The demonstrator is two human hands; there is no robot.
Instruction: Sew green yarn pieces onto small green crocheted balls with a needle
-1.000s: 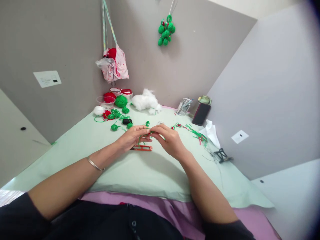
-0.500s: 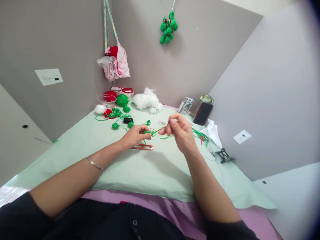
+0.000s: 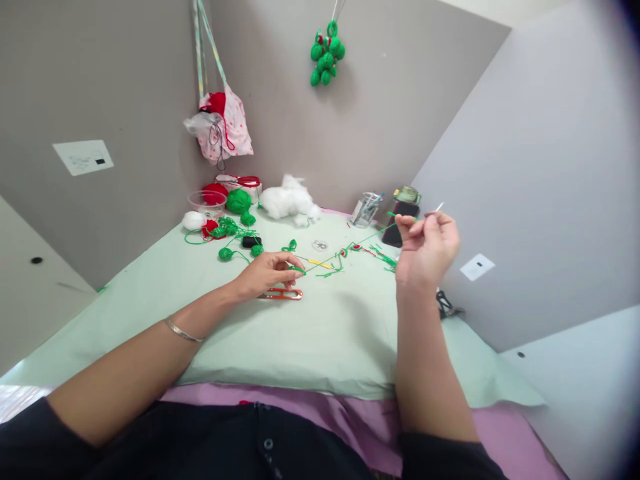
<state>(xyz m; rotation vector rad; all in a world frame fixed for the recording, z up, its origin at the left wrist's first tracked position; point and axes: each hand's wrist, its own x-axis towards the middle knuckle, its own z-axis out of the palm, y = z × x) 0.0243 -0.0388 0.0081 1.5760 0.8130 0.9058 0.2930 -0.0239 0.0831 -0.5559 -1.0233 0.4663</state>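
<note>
- Swung the right hand [image 3: 425,250] up and out to the right since half a second ago, well away from the left hand [image 3: 267,277], stretching a green thread [image 3: 373,235] between the two; kept the left hand nearly in place, low over the pale green cover [image 3: 300,347].
- Wearing black sleeves [image 3: 45,430] and a silver bracelet [image 3: 183,331] on the left wrist.
- Pinching a small green piece [image 3: 297,269] between left thumb and fingertips, just beyond the orange snips [image 3: 293,294]; curling the other fingers loosely.
- Closing right thumb and fingers together on the far part of the thread, up off the cover; showing a thin pale stick [image 3: 440,207] above the fingertips, too small to name.
- Seen just past the left fingertips: a yellow-handled hook [image 3: 319,264], crossed by the thread in view; farther right, green scraps [image 3: 384,255] and small red-and-green bits [image 3: 356,247].
- Seen farther back, left to right: a clear tub [image 3: 207,202], a green yarn ball [image 3: 239,201], white stuffing [image 3: 290,202], a clear cup of pens [image 3: 367,210], and a dark phone [image 3: 392,236] partly behind the right fingers.
- Hung on the walls behind: a spotted bag [image 3: 233,130] and a green knitted bunch [image 3: 327,57].
</note>
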